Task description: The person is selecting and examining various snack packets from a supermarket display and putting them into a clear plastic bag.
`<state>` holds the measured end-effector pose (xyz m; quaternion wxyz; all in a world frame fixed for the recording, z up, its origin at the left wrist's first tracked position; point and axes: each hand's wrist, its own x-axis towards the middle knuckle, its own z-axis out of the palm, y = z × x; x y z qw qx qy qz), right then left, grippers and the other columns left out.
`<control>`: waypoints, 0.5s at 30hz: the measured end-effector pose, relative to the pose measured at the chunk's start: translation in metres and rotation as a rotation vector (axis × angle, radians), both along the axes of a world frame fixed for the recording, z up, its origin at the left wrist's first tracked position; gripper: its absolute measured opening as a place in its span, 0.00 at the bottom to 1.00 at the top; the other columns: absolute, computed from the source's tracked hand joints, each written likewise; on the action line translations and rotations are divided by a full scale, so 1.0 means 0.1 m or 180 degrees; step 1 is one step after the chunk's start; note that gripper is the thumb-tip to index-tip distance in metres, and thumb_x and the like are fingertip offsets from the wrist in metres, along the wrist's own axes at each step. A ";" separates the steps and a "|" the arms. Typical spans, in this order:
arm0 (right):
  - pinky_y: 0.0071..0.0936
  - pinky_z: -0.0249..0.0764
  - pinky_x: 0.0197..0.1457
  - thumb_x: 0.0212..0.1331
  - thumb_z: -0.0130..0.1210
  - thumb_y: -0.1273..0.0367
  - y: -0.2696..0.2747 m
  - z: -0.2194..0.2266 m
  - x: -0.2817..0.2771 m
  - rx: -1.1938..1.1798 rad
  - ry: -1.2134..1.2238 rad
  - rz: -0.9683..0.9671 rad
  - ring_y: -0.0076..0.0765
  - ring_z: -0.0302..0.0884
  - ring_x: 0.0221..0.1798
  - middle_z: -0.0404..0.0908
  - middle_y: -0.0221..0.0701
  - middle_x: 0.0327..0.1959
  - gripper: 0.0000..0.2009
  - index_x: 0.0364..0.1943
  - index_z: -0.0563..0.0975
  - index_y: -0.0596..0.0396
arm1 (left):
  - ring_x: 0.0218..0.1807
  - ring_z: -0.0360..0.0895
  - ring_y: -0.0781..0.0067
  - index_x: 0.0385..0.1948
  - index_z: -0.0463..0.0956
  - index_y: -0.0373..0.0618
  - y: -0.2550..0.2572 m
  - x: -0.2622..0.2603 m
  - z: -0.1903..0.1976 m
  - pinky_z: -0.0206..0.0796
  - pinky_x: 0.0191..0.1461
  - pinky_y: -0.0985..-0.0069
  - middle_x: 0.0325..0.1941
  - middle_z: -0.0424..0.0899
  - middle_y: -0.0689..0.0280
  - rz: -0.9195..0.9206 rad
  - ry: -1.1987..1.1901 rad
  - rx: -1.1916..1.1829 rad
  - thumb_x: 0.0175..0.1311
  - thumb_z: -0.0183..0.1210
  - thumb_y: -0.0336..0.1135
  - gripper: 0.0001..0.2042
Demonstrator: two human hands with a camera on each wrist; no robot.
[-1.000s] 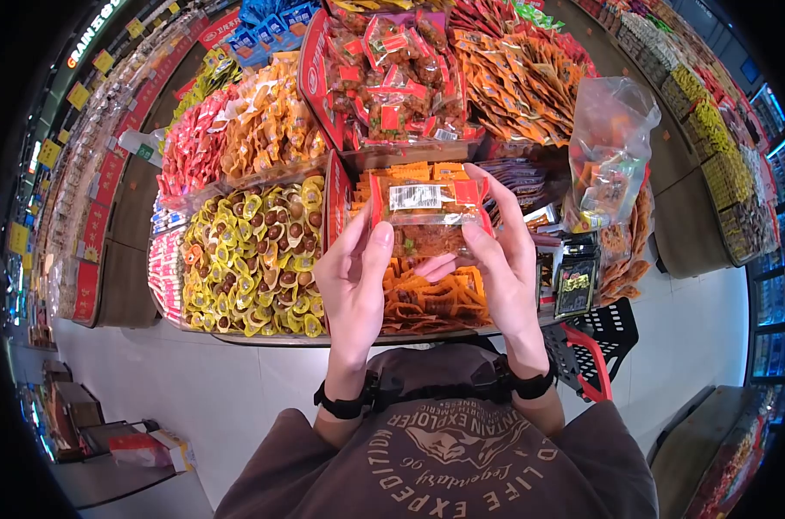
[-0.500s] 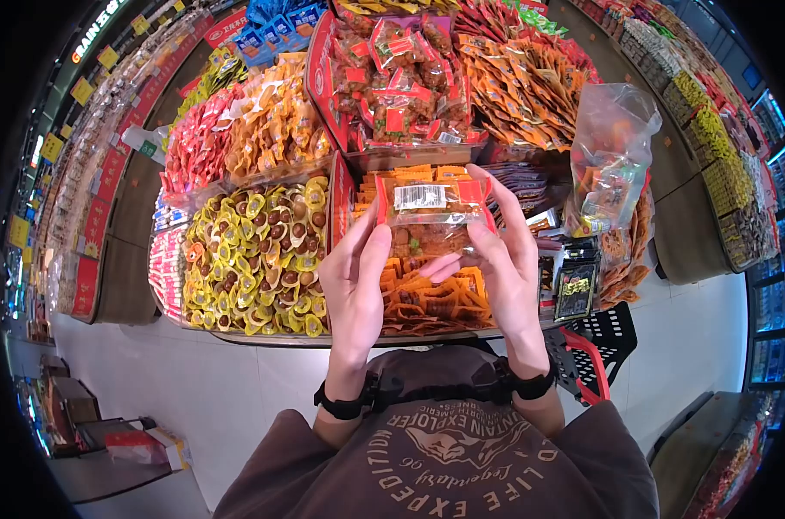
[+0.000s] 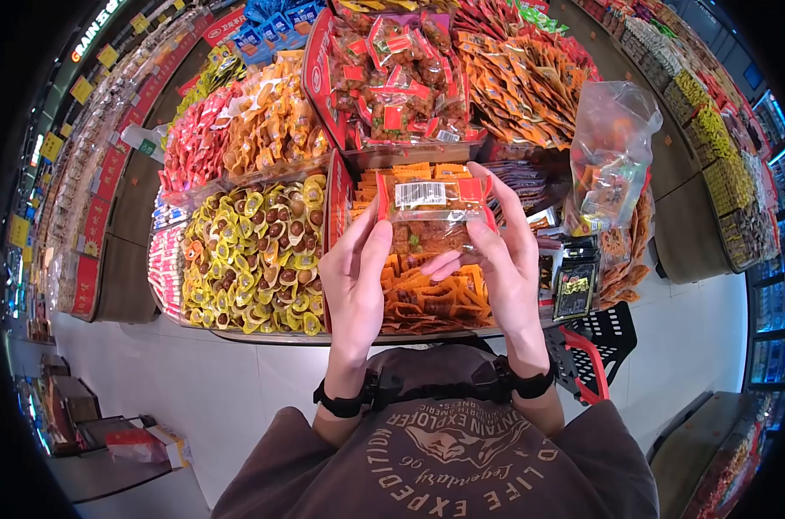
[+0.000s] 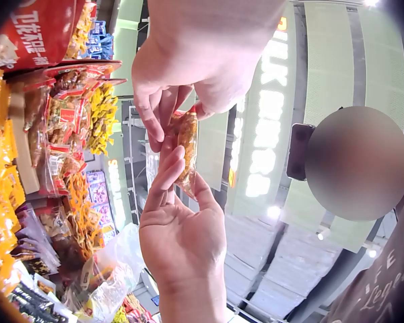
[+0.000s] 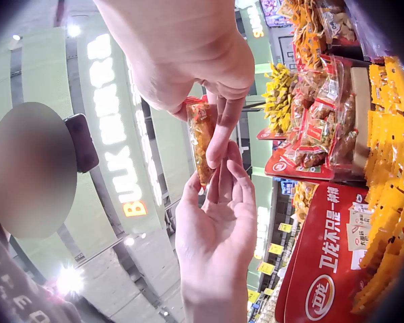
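A clear snack packet [image 3: 429, 216] with red ends, a white barcode label and orange-brown food inside is held up between both hands over the display. My left hand [image 3: 355, 281] grips its left end, thumb on the near face. At the right end, my right hand [image 3: 509, 277] pinches it with the thumb in front and fingers behind. The left wrist view shows the packet [image 4: 187, 148] edge-on, my left hand [image 4: 195, 74] above and my right hand [image 4: 183, 235] below. Seen from the right wrist, the packet [image 5: 202, 138] looks thin and plump with food.
Below the packet lie orange sachets [image 3: 436, 303]. Yellow-wrapped brown balls [image 3: 254, 255] fill the bin at left, and similar red-and-clear packets [image 3: 401, 78] the bin behind. A filled plastic bag [image 3: 613, 156] sits at right, above a black basket [image 3: 613, 333] with a red handle.
Both hands keep their hold on the packet, which appears very slightly farther right than a second ago. The surroundings shifted a little with the head camera.
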<state>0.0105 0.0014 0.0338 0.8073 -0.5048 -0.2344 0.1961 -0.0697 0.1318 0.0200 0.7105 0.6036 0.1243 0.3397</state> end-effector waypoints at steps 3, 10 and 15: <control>0.30 0.83 0.35 0.69 0.45 0.72 0.00 0.01 0.03 0.0226 0.0219 0.0152 0.44 0.85 0.33 0.74 0.47 0.56 0.27 0.70 0.52 0.57 | 0.57 0.72 0.76 0.58 0.68 0.26 0.02 -0.02 0.02 0.61 0.63 0.79 0.56 0.77 0.57 -0.0091 0.0159 -0.0011 0.71 0.51 0.31 0.19; 0.26 0.82 0.38 0.63 0.46 0.79 -0.02 -0.01 0.00 0.0223 -0.0104 0.0241 0.39 0.84 0.39 0.74 0.43 0.55 0.30 0.70 0.52 0.58 | 0.48 0.76 0.79 0.58 0.71 0.31 0.00 0.00 -0.05 0.66 0.55 0.80 0.49 0.81 0.61 0.0018 -0.0266 0.0037 0.70 0.54 0.29 0.18; 0.25 0.81 0.38 0.61 0.47 0.81 -0.01 -0.02 0.01 0.0084 -0.0292 0.0389 0.34 0.83 0.39 0.76 0.40 0.52 0.27 0.67 0.59 0.62 | 0.42 0.79 0.77 0.57 0.71 0.31 0.02 0.00 0.02 0.71 0.48 0.78 0.45 0.82 0.61 -0.0299 -0.0331 0.0220 0.70 0.54 0.30 0.17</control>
